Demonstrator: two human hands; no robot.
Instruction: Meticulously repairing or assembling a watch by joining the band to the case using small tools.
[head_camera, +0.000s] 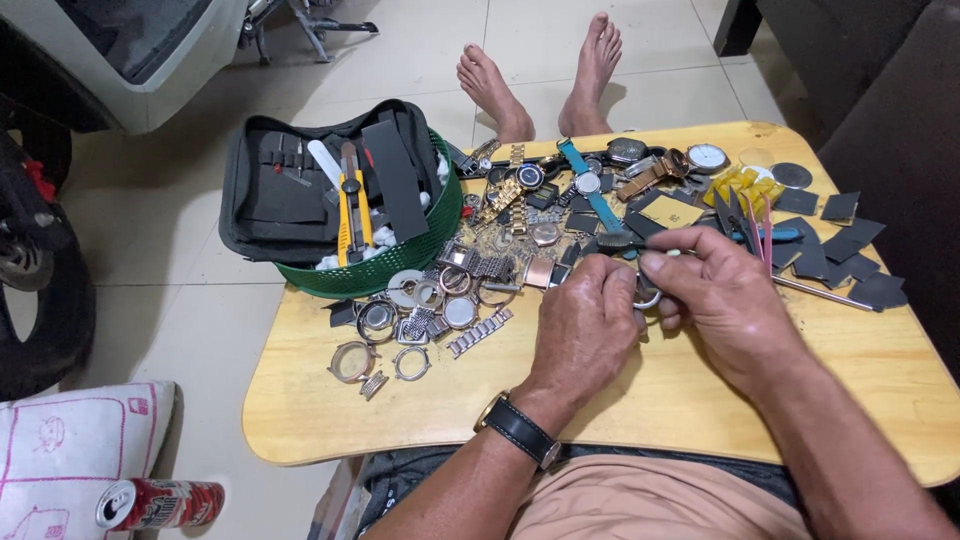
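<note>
Head view: both hands meet over the middle of the low wooden table, working on one small round metal part, seemingly a watch case or ring, though most of it is hidden. The left hand, with a black-strapped wristwatch, is clenched around the near side of the part, fingers curled under. The right hand pinches a dark-handled tool between thumb and forefinger, its handle lying just above the grip and pointing away to the left; whether the tip touches the part I cannot tell.

Judging by the layout, the work is in mid-course: the piece is held and the tool is set to it, but nothing shows it finished or put down. Just beyond the grip to the left lie loose bezels and case rings and bracelet links. Farther beyond are whole watches. To the right of the grip sit dark square pads. Well off to the left a green basket holds a black tool pouch.
</note>
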